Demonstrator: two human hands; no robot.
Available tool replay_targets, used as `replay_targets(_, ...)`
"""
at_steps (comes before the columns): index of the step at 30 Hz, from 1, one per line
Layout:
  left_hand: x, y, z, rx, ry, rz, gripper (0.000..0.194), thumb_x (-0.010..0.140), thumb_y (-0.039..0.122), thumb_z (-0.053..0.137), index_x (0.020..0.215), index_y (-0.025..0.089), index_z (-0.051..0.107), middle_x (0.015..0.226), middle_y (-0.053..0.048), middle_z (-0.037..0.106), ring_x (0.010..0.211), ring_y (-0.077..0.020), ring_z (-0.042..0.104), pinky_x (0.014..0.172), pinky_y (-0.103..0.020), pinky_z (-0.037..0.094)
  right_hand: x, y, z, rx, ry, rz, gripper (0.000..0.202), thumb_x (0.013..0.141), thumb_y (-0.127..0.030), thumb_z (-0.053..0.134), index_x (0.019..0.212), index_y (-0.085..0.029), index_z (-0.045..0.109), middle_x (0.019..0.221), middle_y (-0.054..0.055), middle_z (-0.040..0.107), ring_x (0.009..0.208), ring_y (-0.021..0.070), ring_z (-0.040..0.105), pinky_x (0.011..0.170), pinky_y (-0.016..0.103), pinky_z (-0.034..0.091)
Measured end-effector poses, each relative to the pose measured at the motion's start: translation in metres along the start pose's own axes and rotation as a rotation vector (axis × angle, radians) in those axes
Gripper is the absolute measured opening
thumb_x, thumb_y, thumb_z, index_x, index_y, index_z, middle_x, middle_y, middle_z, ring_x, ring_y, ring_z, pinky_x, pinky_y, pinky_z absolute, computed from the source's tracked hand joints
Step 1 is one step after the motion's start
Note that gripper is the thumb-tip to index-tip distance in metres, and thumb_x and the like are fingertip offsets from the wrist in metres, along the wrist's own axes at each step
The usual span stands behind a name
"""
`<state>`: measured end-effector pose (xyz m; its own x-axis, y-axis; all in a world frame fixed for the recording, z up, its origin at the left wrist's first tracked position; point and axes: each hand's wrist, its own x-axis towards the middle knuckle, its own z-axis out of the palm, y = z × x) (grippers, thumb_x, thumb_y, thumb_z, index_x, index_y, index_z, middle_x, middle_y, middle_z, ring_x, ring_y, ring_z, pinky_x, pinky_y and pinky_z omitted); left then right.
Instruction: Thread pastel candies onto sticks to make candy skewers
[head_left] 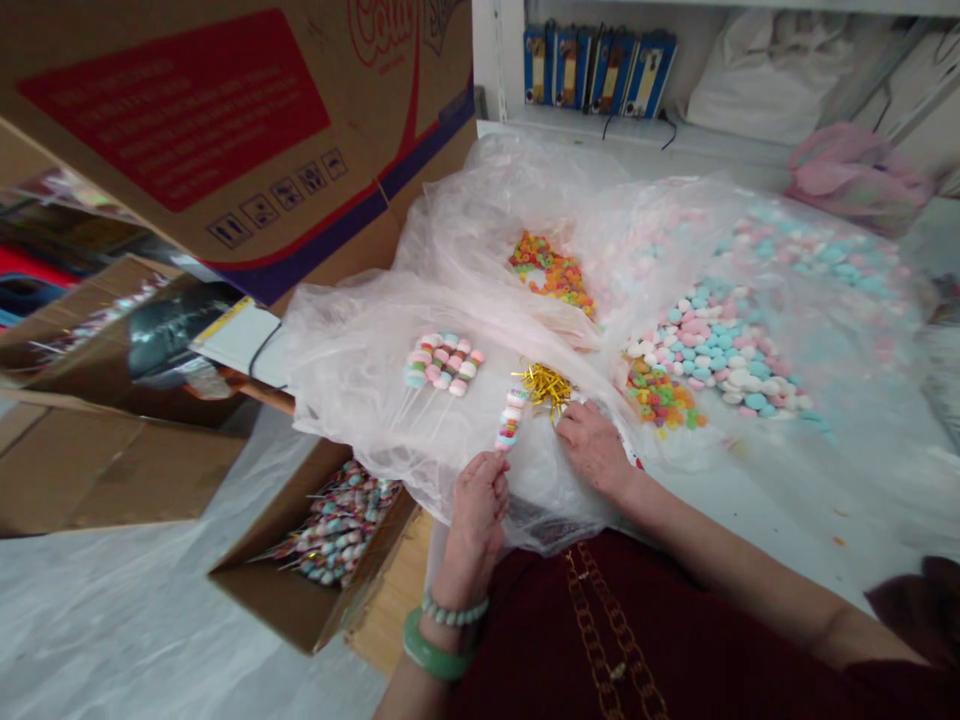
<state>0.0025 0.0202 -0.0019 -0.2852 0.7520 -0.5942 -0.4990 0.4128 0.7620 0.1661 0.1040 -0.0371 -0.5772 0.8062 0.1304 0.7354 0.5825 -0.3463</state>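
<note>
My left hand (480, 495) is closed around the lower end of a wrapped candy skewer (510, 420), which stands up from the fingers with striped pink, white and coloured pieces in a printed sleeve. Beside it, a small heap of gold twist ties (547, 385) lies on the plastic sheet (360, 320). My right hand (596, 445) rests at the heap's lower right edge, its fingers curled together; whether a tie is between them is hidden. To the left, several unwrapped marshmallow skewers (444, 362) lie side by side with their sticks toward me.
Loose marshmallows (720, 345) and gummy rings (664, 395) are heaped on the right, with more gummy rings (551, 275) behind. A large carton (247, 130) stands at the back left. Below the table's left edge, an open box (322, 545) holds many finished skewers.
</note>
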Motion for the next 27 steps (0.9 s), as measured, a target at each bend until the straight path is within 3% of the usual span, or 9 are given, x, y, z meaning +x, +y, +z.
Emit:
replay_targets(4, 0.002, 0.002, -0.004, -0.068, -0.032, -0.054, 0.025, 0.068, 0.036, 0.067, 0.064, 0.017, 0.052, 0.04, 0.01, 0.03, 0.031, -0.0028, 0.022, 0.034, -0.019, 0.013, -0.007, -0.003, -0.02, 0.375, 0.056, 0.004, 0.019, 0.085, -0.012, 0.049, 0.073, -0.019, 0.062, 0.083, 0.005, 0.062, 0.084, 0.0189, 0.054, 0.083, 0.035, 0.04)
replay_targets(7, 0.004, 0.0, 0.0, -0.087, -0.083, -0.107, 0.026, 0.066, 0.036, 0.07, 0.067, 0.017, 0.053, 0.041, 0.01, 0.034, 0.031, -0.0023, 0.024, 0.033, -0.018, 0.014, -0.008, -0.019, -0.034, 0.814, 0.02, 0.152, 0.011, 0.08, -0.018, 0.054, 0.072, -0.019, 0.061, 0.072, -0.001, 0.059, 0.073, 0.0154, 0.053, 0.072, 0.029, 0.041)
replay_targets(11, 0.002, -0.007, 0.014, -0.062, -0.144, -0.141, 0.025, 0.067, 0.036, 0.069, 0.068, 0.016, 0.054, 0.041, 0.009, 0.036, 0.031, -0.0028, 0.024, 0.033, -0.018, 0.015, 0.002, -0.05, -0.035, 1.286, 0.041, 0.337, 0.008, 0.077, -0.023, 0.057, 0.072, -0.019, 0.06, 0.065, -0.004, 0.055, 0.065, 0.0121, 0.05, 0.063, 0.025, 0.04)
replay_targets(14, 0.002, -0.011, 0.016, -0.056, -0.117, -0.136, 0.024, 0.068, 0.035, 0.068, 0.067, 0.016, 0.054, 0.041, 0.009, 0.037, 0.031, -0.0028, 0.026, 0.033, -0.018, 0.015, 0.01, -0.063, -0.031, 1.347, 0.09, 0.414, 0.008, 0.075, -0.024, 0.059, 0.069, -0.019, 0.059, 0.06, -0.004, 0.053, 0.057, 0.01, 0.046, 0.055, 0.023, 0.037)
replay_targets(18, 0.009, -0.01, 0.005, -0.191, -0.058, -0.243, 0.022, 0.072, 0.031, 0.067, 0.066, 0.016, 0.052, 0.041, 0.01, 0.035, 0.03, -0.0028, 0.023, 0.031, -0.018, 0.014, 0.015, -0.059, -0.033, 1.492, 0.107, 0.536, 0.01, 0.072, -0.027, 0.062, 0.073, -0.019, 0.057, 0.062, -0.003, 0.062, 0.05, 0.009, 0.05, 0.047, 0.022, 0.038)
replay_targets(21, 0.014, -0.004, -0.005, -0.344, -0.054, -0.295, 0.019, 0.076, 0.029, 0.066, 0.069, 0.015, 0.054, 0.044, 0.009, 0.039, 0.033, -0.0039, 0.031, 0.033, -0.017, 0.025, 0.014, -0.052, -0.035, 1.595, 0.101, 0.635, 0.019, 0.065, -0.027, 0.069, 0.075, -0.019, 0.056, 0.063, -0.003, 0.064, 0.048, 0.0104, 0.056, 0.046, 0.022, 0.044)
replay_targets(24, 0.012, 0.005, -0.009, -0.395, -0.082, -0.128, 0.019, 0.071, 0.028, 0.073, 0.072, 0.015, 0.059, 0.073, 0.0, 0.062, 0.063, -0.01, 0.059, 0.055, -0.022, 0.048, 0.014, -0.048, -0.033, 1.631, 0.091, 0.737, 0.027, 0.059, -0.023, 0.075, 0.077, -0.019, 0.056, 0.058, -0.005, 0.062, 0.047, 0.0116, 0.059, 0.045, 0.022, 0.047)
replay_targets(27, 0.007, 0.011, -0.007, -0.243, -0.204, 0.016, 0.024, 0.064, 0.029, 0.079, 0.068, 0.015, 0.06, 0.092, -0.006, 0.066, 0.089, -0.0198, 0.063, 0.071, -0.029, 0.051, 0.015, -0.047, -0.028, 1.68, 0.068, 0.82, 0.029, 0.055, -0.021, 0.077, 0.075, -0.018, 0.056, 0.055, -0.005, 0.061, 0.047, 0.0123, 0.06, 0.046, 0.023, 0.048)
